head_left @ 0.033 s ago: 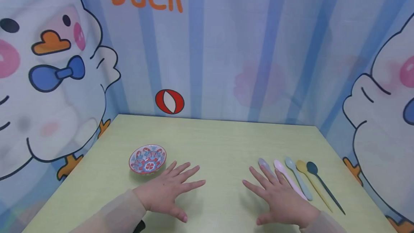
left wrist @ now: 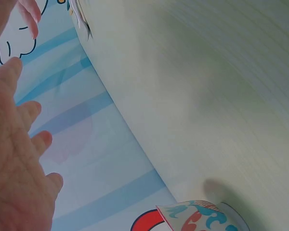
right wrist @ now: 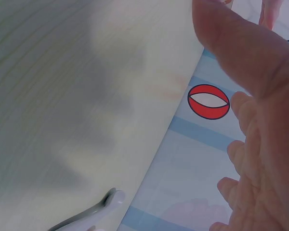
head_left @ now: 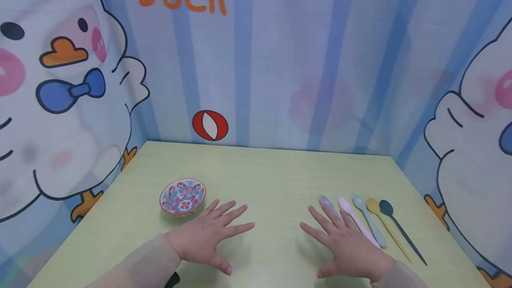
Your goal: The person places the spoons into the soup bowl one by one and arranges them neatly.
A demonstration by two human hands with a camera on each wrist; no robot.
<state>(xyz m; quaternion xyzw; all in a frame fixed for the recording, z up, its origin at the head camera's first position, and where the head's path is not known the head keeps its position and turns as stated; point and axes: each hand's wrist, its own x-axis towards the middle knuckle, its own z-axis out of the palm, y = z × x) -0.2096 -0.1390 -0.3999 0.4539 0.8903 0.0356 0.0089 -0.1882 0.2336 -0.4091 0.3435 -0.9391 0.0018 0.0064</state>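
Observation:
My left hand (head_left: 211, 233) hovers over the table with its fingers spread, holding nothing. Just beyond its fingertips, to the left, stands a small bowl (head_left: 182, 197) with a red and blue pattern; its side also shows at the bottom of the left wrist view. My right hand (head_left: 347, 244) is held above the table too, fingers spread and nothing in it. Beside and partly under it lies a row of spoons: a purple spoon (head_left: 327, 202) mostly hidden by the fingers, a pink spoon (head_left: 352, 212), a blue-grey spoon (head_left: 368, 219), a yellow spoon (head_left: 386, 226) and a dark green spoon (head_left: 402, 230).
The pale yellow-green table (head_left: 264, 177) ends at a striped blue cloth backdrop (head_left: 272, 57) printed with ducks and a red ball. The backdrop also runs along the left and right sides. A small black object (head_left: 172, 280) shows beneath the left sleeve.

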